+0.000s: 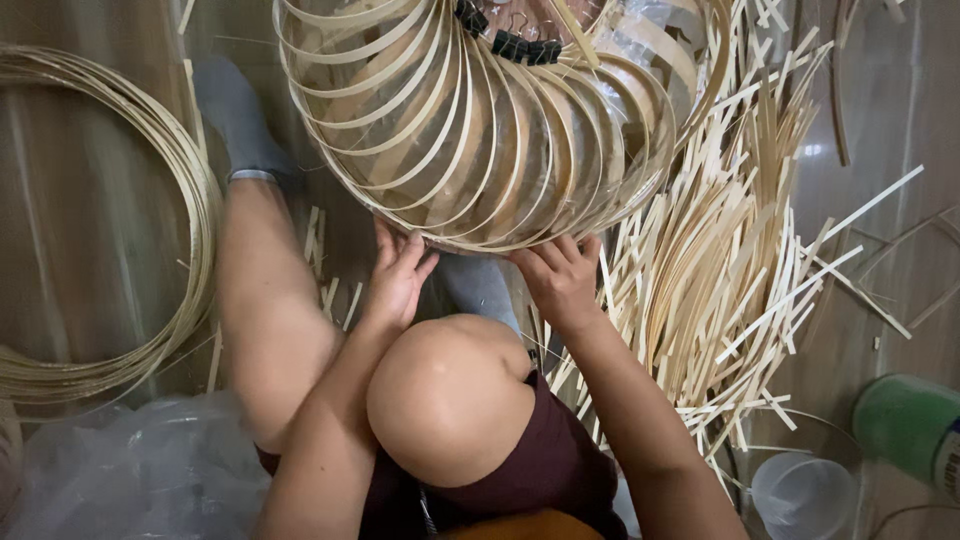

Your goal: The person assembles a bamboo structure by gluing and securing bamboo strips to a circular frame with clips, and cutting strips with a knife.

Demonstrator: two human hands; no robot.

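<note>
Glossy brown flooring fills the scene, strewn with bamboo. A person sits on it with knees drawn up, working on a round frame of bent bamboo strips that stands just beyond the knees, at the far middle. Its hoops fan outward like ribs, and a few black binder clips pinch them together near the top. Both hands rest against the near lower rim of the frame: the left hand with fingers spread up along the bottom hoops, the right hand curled over the rim's edge, the two a little apart from each other. Neither fully closes around a strip; they press and steady rather than clamp.

Judging by this, the work stands at seating or aligning the lowest hoops. The next move would call for a firm hold on the rim while one strip is nudged into even spacing.

A heap of cut bamboo slats lies at the right, a coil of thin bamboo rings at the left, a clear plastic cup and a green bottle near right.
</note>
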